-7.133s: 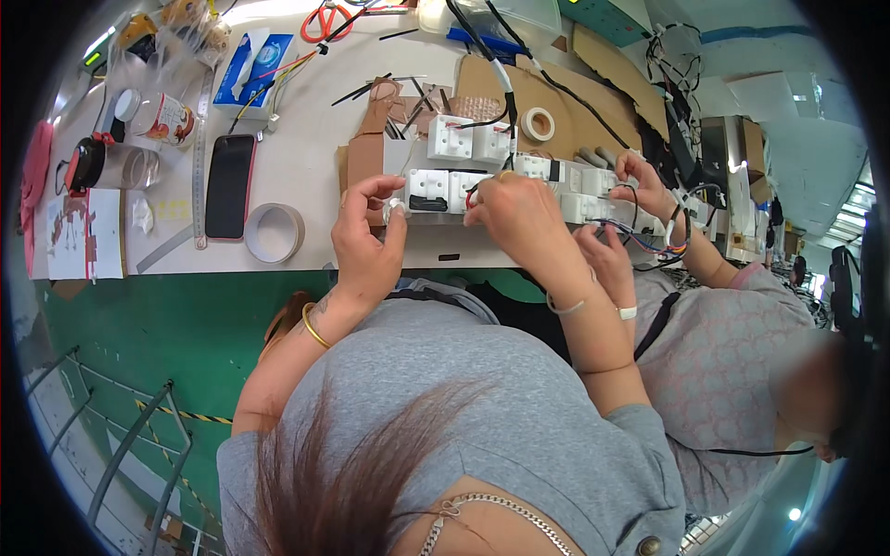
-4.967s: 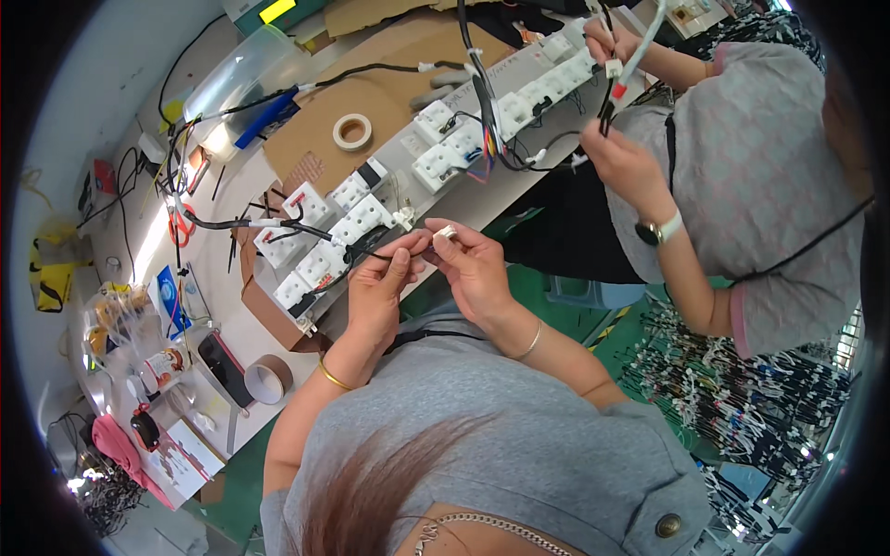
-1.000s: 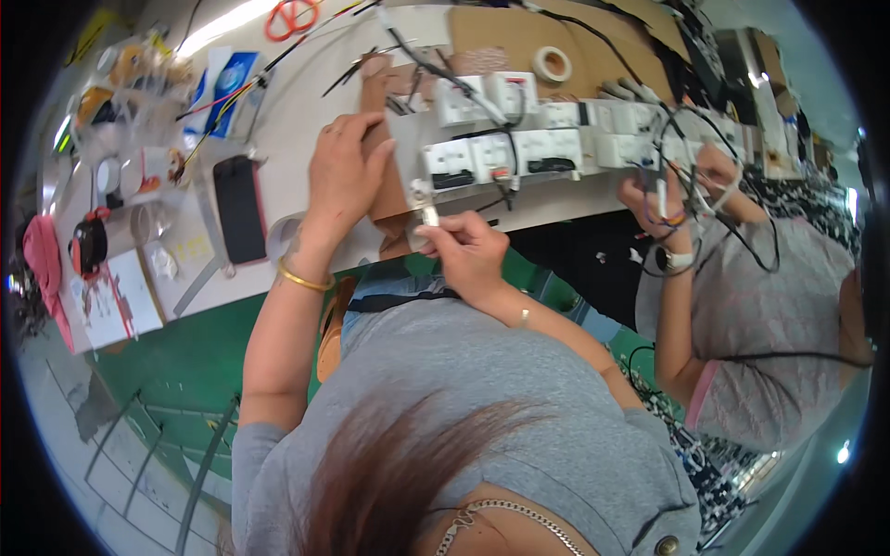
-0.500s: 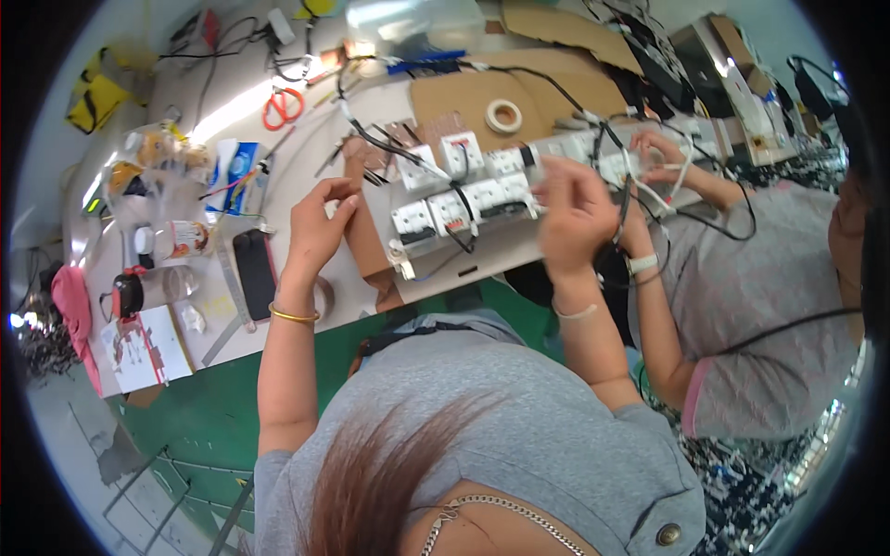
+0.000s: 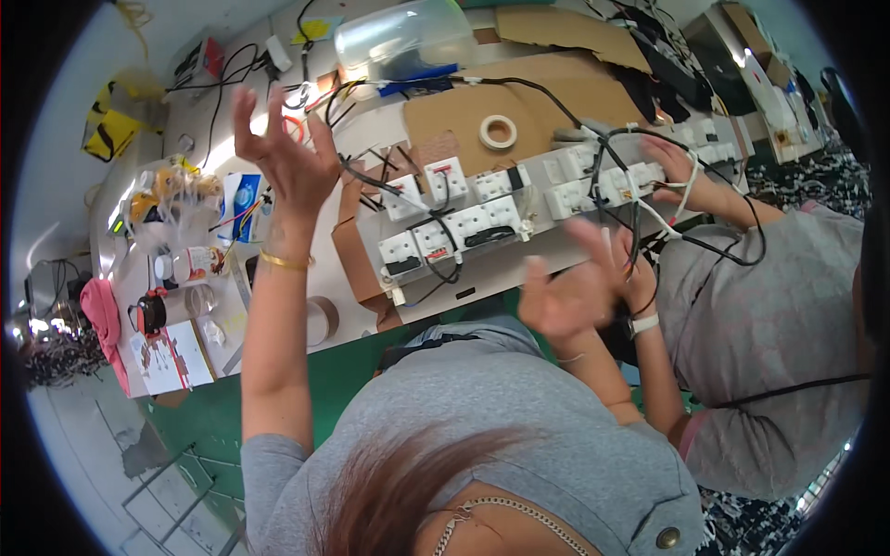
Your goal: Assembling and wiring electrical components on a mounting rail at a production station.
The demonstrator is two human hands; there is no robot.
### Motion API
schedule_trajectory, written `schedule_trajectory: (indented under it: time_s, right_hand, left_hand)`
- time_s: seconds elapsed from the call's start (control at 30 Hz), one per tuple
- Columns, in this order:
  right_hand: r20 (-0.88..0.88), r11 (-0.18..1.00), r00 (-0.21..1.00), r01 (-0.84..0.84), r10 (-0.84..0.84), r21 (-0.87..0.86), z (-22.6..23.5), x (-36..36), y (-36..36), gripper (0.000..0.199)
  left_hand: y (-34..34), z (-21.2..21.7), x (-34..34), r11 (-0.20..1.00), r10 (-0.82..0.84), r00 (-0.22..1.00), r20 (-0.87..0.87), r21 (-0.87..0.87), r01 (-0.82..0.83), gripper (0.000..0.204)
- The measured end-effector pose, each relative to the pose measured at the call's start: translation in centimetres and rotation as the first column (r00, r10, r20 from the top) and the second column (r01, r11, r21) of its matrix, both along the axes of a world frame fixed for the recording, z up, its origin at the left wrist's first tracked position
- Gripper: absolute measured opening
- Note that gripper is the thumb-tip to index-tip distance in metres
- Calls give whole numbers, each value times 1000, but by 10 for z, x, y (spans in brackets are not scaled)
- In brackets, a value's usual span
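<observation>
My left hand (image 5: 289,157) is raised over the far left of the table with its fingers spread and nothing in them. It partly covers the red-handled scissors (image 5: 295,128). My right hand (image 5: 570,295), smeared by motion, hovers near the table's front edge with fingers apart, and no held thing shows. Between my hands lies a row of white electrical modules (image 5: 468,230) on a pale rail, with a black cable (image 5: 445,215) across it. Two more white modules (image 5: 443,183) sit behind the row. A second white module assembly (image 5: 603,185) stands to the right.
A co-worker's hand (image 5: 681,171) is at the right assembly among black and white cables (image 5: 640,199). A tape roll (image 5: 498,132) lies on a cardboard sheet (image 5: 542,97). At left are a clear bottle (image 5: 199,264), a blue-and-white packet (image 5: 243,208) and a notebook (image 5: 171,357).
My left hand has risen away from the cardboard edge, toward the far left, and its fingers have spread. My right hand has drawn back from the modules toward me.
</observation>
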State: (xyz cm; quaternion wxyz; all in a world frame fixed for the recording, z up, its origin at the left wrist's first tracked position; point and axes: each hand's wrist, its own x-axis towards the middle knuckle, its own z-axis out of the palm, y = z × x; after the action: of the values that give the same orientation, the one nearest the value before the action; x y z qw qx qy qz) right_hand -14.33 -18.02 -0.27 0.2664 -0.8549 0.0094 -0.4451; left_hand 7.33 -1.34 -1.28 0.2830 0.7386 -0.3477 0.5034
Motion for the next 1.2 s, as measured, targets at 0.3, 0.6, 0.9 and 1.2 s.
schedule_trajectory:
  time_s: [0.3,0.6,0.9,1.2]
  right_hand:
    - [-145,931,925,-328,352,162,-40,-29,19,7]
    - [-271,952,916,-255,294,170,-30,-24,6,2]
    - [-279,946,909,-267,310,183,-29,-28,15,2]
    - [-23,163,760,-110,650,980,-26,-23,22,35]
  left_hand:
    - [13,-147,83,766,332,779,-532,634,106,29]
    - [11,-55,17,952,303,450,-840,251,-173,34]
    - [98,-31,50,738,560,255,-789,614,279,21]
    - [-3,58,-48,592,-716,-570,-403,-783,-190,18]
